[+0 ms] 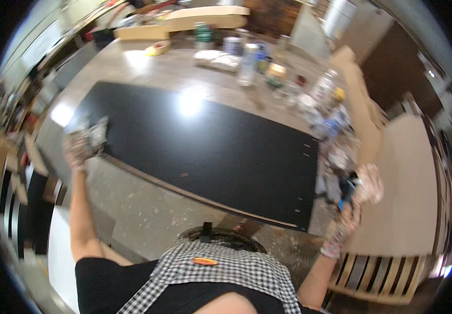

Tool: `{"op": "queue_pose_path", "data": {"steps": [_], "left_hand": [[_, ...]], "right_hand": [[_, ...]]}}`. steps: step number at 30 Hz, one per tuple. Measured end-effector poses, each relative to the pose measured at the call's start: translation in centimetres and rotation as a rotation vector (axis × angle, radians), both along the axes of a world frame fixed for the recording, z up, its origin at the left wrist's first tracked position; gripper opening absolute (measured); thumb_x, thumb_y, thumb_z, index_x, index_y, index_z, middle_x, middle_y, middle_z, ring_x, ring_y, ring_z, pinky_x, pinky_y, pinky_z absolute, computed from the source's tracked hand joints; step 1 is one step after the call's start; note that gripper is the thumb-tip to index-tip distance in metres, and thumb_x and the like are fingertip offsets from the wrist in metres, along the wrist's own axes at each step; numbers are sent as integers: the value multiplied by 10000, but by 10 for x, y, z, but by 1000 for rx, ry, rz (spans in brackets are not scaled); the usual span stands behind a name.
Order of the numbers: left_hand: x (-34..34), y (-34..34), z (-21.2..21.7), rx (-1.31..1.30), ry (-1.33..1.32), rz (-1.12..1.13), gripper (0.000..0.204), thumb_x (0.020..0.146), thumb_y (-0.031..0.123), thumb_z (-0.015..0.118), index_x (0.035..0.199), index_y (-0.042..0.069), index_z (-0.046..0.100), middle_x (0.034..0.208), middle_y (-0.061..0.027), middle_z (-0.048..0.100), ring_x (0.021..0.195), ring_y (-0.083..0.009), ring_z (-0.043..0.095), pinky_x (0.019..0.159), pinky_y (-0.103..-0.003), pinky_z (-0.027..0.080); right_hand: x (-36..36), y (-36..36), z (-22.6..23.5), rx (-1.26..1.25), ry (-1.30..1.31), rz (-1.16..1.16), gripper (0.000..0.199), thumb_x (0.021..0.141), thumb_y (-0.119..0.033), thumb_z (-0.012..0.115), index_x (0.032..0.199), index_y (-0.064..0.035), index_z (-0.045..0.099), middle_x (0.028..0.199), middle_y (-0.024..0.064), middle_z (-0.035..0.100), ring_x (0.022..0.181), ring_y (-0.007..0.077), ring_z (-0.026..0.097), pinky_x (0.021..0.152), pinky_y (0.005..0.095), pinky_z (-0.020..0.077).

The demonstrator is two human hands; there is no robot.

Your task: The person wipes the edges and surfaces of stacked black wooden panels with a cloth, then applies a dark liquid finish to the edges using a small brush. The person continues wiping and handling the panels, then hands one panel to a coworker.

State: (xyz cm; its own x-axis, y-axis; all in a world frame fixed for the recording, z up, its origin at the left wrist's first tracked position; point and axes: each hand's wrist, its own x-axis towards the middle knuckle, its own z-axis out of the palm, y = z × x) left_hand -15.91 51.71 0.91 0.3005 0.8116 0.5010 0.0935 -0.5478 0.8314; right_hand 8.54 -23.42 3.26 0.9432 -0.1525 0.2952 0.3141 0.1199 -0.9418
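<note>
A long black panel (199, 144) lies flat across the table, its near edge showing a thin brown strip. At its left end my left hand (77, 153) is closed round a crumpled grey-white cloth (98, 135), pressed near the panel's corner. My right hand (347, 222), in a patterned glove, is off the panel's right end. Its fingers are blurred beside a small black and blue object (347, 189) and a crumpled white cloth (369, 184). Whether they grip either one I cannot make out.
Bottles and jars, among them a clear bottle (248, 65), stand along the table's (147, 201) far side. A folded white cloth (218, 60) and a yellow tape roll (157, 48) lie there too. Cardboard (398, 178) and a slatted wooden piece (377, 275) are at the right.
</note>
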Motion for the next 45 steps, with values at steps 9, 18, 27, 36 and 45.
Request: {"op": "queue_pose_path", "data": {"steps": [9,18,27,36,45], "left_hand": [[184,-249,86,-137,-125,-604,80,950,115,655,1011,63,656,956,-33,677,876,-108,631,786,-252,522],[256,-418,88,-498,-12,-887,124,911,81,681,1013,32,629,919,-15,664,821,-63,604,736,-218,510],[258,-443,91,-454,-41,-833,154,907,89,704,1032,38,629,1063,-67,651,982,-132,597,856,-287,511],[258,-443,80,-248,-86,-721,130,901,120,686,994,42,639,1219,-112,601,1097,-173,579,954,-337,477],[254,-430,56,-115,62,-527,298,905,254,686,1091,27,636,1245,-161,577,1193,-300,550,1039,-393,423]], "right_hand": [[69,-40,-33,-865,-70,-163,316,802,-87,751,1105,-36,680,1113,136,671,1072,294,627,946,391,484],[159,-44,-45,-1160,-135,-391,286,782,-167,761,1024,-61,650,1015,129,652,1010,324,598,873,440,478],[274,-63,-105,-1565,-414,-582,343,655,-399,700,848,-119,655,890,77,633,891,312,577,732,487,450],[286,-64,-122,-1696,51,-318,526,756,-360,730,1194,-85,633,1219,108,640,1172,366,546,958,538,434],[270,-53,-81,-1623,-37,-345,390,751,-355,743,1001,-60,686,1055,131,669,1003,336,613,865,483,488]]}}
